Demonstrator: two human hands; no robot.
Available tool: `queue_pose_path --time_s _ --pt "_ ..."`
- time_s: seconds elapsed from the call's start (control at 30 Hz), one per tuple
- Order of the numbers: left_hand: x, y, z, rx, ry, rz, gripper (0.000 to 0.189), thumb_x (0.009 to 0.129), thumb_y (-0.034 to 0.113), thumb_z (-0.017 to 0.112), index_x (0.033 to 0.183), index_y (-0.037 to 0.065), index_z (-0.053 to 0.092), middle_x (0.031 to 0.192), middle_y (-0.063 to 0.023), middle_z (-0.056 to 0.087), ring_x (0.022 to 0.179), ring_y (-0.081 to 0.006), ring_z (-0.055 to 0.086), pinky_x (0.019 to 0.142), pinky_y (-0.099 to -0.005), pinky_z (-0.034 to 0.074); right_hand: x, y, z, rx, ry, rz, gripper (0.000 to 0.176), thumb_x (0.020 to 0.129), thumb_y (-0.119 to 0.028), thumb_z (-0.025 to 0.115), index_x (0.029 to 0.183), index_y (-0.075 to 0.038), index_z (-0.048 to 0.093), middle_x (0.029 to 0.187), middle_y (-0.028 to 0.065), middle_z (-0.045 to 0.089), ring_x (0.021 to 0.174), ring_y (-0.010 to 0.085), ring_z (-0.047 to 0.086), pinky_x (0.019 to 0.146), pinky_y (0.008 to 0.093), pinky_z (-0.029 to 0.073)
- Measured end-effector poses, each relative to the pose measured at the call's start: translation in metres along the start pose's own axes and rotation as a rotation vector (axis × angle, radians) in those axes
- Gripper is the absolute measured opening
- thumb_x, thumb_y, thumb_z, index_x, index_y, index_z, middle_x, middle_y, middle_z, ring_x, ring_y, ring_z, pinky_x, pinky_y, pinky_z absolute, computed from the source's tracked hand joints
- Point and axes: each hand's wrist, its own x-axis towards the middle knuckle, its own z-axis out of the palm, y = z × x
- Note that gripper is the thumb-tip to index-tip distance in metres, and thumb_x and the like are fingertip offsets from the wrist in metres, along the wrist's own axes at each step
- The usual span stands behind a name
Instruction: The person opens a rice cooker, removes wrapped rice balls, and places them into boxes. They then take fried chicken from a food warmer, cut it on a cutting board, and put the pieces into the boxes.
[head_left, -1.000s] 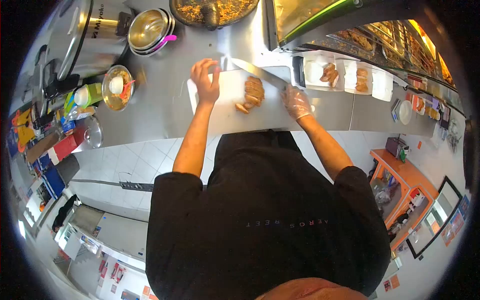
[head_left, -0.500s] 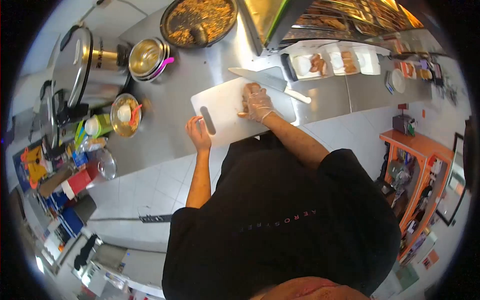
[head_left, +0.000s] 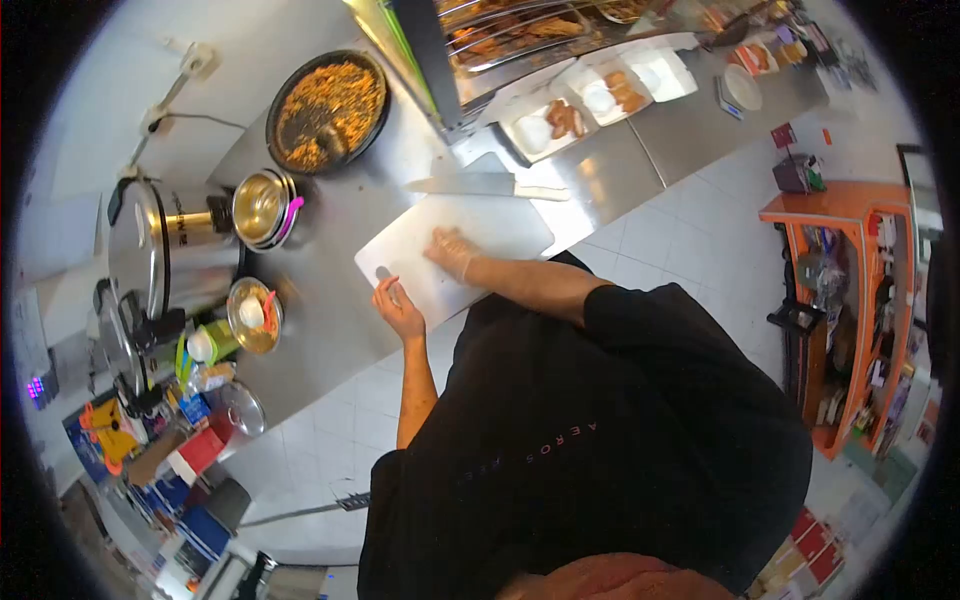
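My right hand [head_left: 450, 252], in a clear glove, is low over the white cutting board [head_left: 500, 225]. Its fingers are bent together, and whatever they hold is too small and blurred to make out. My bare left hand [head_left: 400, 310] is at the near left corner of the board, by the handle slot, with its fingers slightly curled and apart and nothing in them. Along the board's far side lies a large knife [head_left: 465, 184], its white handle pointing right. Beyond it, open white boxes [head_left: 545, 130] hold white food and brown pieces.
A black pan [head_left: 330, 110] of browned food stands at the back left. Nested metal bowls [head_left: 262, 208], a bowl with a red utensil [head_left: 255, 315] and a large steel cooker [head_left: 200, 240] are further left. A lit food display [head_left: 520, 35] stands behind the boxes.
The view has turned. My gloved hand has moved left across the board, away from the knife, and the brown food seen under it before no longer shows clearly. My left hand remains near the handle slot.
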Motion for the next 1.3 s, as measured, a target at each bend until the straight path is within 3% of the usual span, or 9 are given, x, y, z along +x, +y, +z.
queue_pose_path --time_s 0.17,0.3,0.4,0.47,0.5,0.67,0.87,1.03,1.3 --pt "-0.003 0.016 0.002 0.033 0.064 0.029 0.02 0.097 0.019 0.052 0.102 0.004 0.063 0.107 -0.0122 0.061 0.108 -0.0297 0.051 0.097 -0.0416 0.037 0.001 0.05 -0.017 0.62 -0.023 0.141 0.019 0.075 -0.012 0.062 0.094 -0.008 0.062 0.096 0.017 0.064 0.093 0.031 0.063 0.082 0.04 0.05" --pt "-0.021 0.014 0.009 0.148 0.213 -0.078 0.023 0.097 0.022 0.054 0.106 0.003 0.062 0.11 -0.0125 0.06 0.108 -0.029 0.052 0.096 -0.0401 0.039 -0.073 0.197 -0.093 1.241 0.468 0.232 0.022 0.076 -0.022 0.068 0.09 -0.006 0.061 0.087 0.0154 0.063 0.082 0.0314 0.059 0.079 0.0404 0.049" --pt "-0.046 0.007 0.025 0.179 0.323 -0.255 0.025 0.096 0.023 0.056 0.109 0.001 0.06 0.113 -0.0145 0.058 0.109 -0.0296 0.052 0.097 -0.0409 0.039 -0.11 0.399 -0.11 0.063 0.746 0.637 0.019 0.074 -0.021 0.066 0.089 -0.009 0.065 0.084 0.012 0.066 0.075 0.0297 0.063 0.073 0.0397 0.052" --pt "-0.052 0.002 0.042 0.161 0.387 -0.345 0.028 0.095 0.024 0.059 0.11 0.0 0.06 0.115 -0.0161 0.058 0.109 -0.0305 0.052 0.098 -0.0417 0.039 -0.139 0.545 -0.106 -0.459 0.457 0.842 0.019 0.073 -0.02 0.064 0.089 -0.01 0.068 0.082 0.0098 0.068 0.07 0.0286 0.066 0.07 0.0392 0.053" --pt "-0.057 -0.002 0.048 0.168 0.414 -0.368 0.031 0.094 0.025 0.061 0.111 -0.001 0.059 0.116 -0.017 0.057 0.11 -0.0311 0.052 0.099 -0.0422 0.039 -0.163 0.616 -0.104 -0.5 0.42 0.591 0.024 0.069 -0.023 0.068 0.089 -0.011 0.07 0.082 0.0099 0.069 0.072 0.0277 0.067 0.07 0.0429 0.054" --pt "-0.083 -0.022 0.047 0.376 0.513 -0.528 0.058 0.084 0.034 0.073 0.125 -0.002 0.054 0.126 -0.0215 0.056 0.118 -0.0364 0.05 0.103 -0.0443 0.037 -0.168 0.687 -0.174 0.057 0.074 0.908 0.034 0.068 -0.035 0.076 0.097 -0.015 0.071 0.088 0.0061 0.07 0.083 0.0178 0.066 0.075 0.0371 0.054" --pt "-0.068 -0.041 -0.001 0.346 0.196 -0.716 0.055 0.082 0.029 0.071 0.123 -0.004 0.056 0.119 -0.0247 0.062 0.112 -0.0378 0.06 0.097 -0.0418 0.047 -0.144 0.447 -0.214 0.549 0.838 0.542 0.026 0.094 -0.026 0.053 0.097 -0.002 0.061 0.09 0.009 0.061 0.088 0.0236 0.06 0.081 0.0368 0.048" --pt "-0.022 -0.032 -0.004 0.541 0.008 -0.723 0.052 0.078 0.014 0.071 0.121 -0.004 0.048 0.109 -0.0275 0.063 0.102 -0.0425 0.062 0.087 -0.0463 0.051 -0.098 0.259 -0.1 0.365 0.233 -0.391 0.011 0.091 -0.011 0.052 0.095 -0.003 0.059 0.086 0.0213 0.063 0.082 0.0372 0.062 0.072 0.0441 0.05" --pt "-0.001 -0.046 -0.015 0.49 -0.168 -0.7 0.051 0.071 0.012 0.069 0.116 -0.005 0.052 0.104 -0.027 0.065 0.099 -0.041 0.065 0.085 -0.045 0.053 -0.083 0.162 -0.087 0.613 0.026 0.416 0.026 0.089 -0.021 0.054 0.105 -0.001 0.056 0.085 0.0252 0.064 0.084 0.0441 0.063 0.072 0.0515 0.049"
